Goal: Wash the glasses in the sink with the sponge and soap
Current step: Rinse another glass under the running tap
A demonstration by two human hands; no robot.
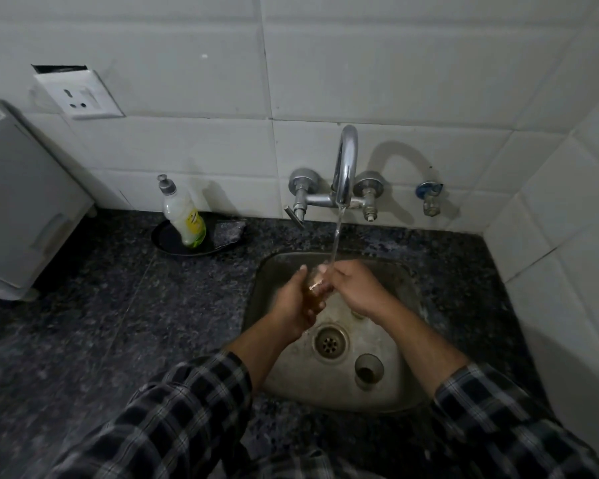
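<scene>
Over the steel sink (274, 271) my left hand (296, 302) grips a clear glass (314, 288) that looks amber inside. My right hand (355, 288) holds the same glass from the right, fingers curled at its rim. Water from the chrome tap (346, 167) runs down onto the glass and fingers. A second glass (369, 369) stands upright on the sink floor, near right of the drain (330, 342). The soap bottle (184, 216) stands on a black dish (166, 242) at the back left, with a dark scrubbing pad (229, 231) beside it.
Dark speckled granite counter (118, 323) surrounds the sink. A white appliance (25, 216) sits at the far left under a wall socket (83, 96). A small blue-handled valve (429, 197) sticks out of the tiled wall right of the tap.
</scene>
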